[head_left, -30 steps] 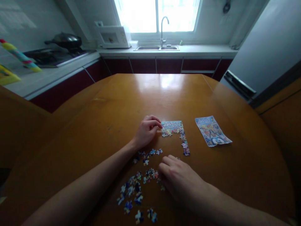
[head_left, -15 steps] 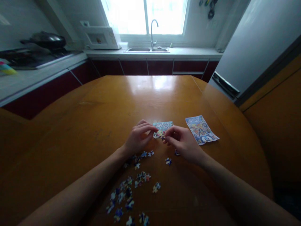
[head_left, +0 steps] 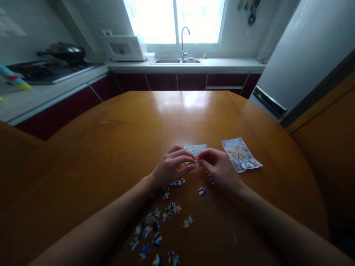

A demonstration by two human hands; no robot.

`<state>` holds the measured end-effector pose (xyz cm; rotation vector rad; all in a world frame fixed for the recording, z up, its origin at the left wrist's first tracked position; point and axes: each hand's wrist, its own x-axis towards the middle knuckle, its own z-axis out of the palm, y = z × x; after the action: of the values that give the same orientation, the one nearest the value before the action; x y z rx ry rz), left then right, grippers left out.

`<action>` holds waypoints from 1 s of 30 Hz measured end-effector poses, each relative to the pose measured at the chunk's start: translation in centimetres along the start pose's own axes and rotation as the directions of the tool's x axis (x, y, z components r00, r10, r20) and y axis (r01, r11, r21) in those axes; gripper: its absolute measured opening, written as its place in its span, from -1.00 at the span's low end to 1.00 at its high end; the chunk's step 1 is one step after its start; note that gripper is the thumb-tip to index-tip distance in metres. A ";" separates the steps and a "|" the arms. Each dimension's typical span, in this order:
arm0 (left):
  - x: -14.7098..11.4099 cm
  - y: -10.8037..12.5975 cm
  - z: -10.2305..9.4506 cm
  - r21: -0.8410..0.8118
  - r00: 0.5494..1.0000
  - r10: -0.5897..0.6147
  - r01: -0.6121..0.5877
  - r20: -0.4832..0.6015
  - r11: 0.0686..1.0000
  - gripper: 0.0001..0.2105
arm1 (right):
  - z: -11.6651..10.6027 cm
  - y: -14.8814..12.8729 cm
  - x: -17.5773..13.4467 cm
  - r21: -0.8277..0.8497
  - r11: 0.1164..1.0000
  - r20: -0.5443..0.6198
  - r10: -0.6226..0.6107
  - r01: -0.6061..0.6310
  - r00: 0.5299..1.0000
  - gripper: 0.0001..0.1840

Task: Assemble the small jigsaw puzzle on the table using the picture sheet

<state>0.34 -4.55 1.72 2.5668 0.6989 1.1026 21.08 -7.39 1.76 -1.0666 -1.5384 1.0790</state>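
A partly assembled jigsaw puzzle (head_left: 195,149) lies on the wooden table, its lower part covered by my hands. My left hand (head_left: 175,162) rests over its left side, fingers apart and stretched toward the right hand. At the lower right edge, my right hand (head_left: 217,165) pinches a small puzzle piece (head_left: 197,162) between thumb and forefinger. Loose puzzle pieces (head_left: 146,231) are scattered in clusters nearer to me. A single dark blue piece (head_left: 202,191) sits below my right hand, and a few more are partly hidden beside that wrist.
A printed picture sheet (head_left: 240,154) lies right of the puzzle. The round-edged wooden table (head_left: 116,122) reaches toward a counter with a sink (head_left: 177,61) and a microwave (head_left: 124,48). A pan (head_left: 66,51) stands on the stove at left; a fridge (head_left: 288,55) is at right.
My left hand has moved right over the puzzle, its fingers now close to my right fingertips. The right hand's pinch sits at the puzzle's lower edge. The whole view has shifted slightly.
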 end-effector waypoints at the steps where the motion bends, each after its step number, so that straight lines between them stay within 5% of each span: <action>1: 0.0 0.1 0.0 -0.006 1.000 0.005 -0.005 -0.001 1.000 -0.84 | 0.1 -0.2 -0.1 0.000 1.000 -0.001 -0.002 0.002 1.000 -0.94; 10: -0.1 0.0 0.3 -0.034 0.999 -0.008 0.007 -0.045 0.999 -0.86 | 0.0 0.1 0.1 0.013 0.999 -0.018 -0.041 0.041 0.999 -0.98; 16: 0.0 -0.1 0.2 -0.031 0.993 -0.040 0.037 -0.110 0.999 -0.84 | -1.0 -0.1 0.5 -0.167 0.932 0.120 -0.305 0.322 0.945 -0.93; 21: -0.1 0.0 0.2 -0.071 0.990 -0.073 0.065 -0.119 0.995 -0.74 | -1.0 -0.2 0.5 -0.208 0.883 0.209 -0.380 0.421 0.901 -0.90; 30: -0.3 -0.7 0.1 0.011 0.985 -0.169 0.169 0.046 0.986 -0.80 | -2.7 2.0 1.7 -0.471 0.782 0.189 -0.362 0.408 0.913 -0.87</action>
<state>-0.01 -4.12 1.15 2.4766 0.8913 0.9843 23.66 -4.91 0.64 -0.9772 -2.0713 0.4453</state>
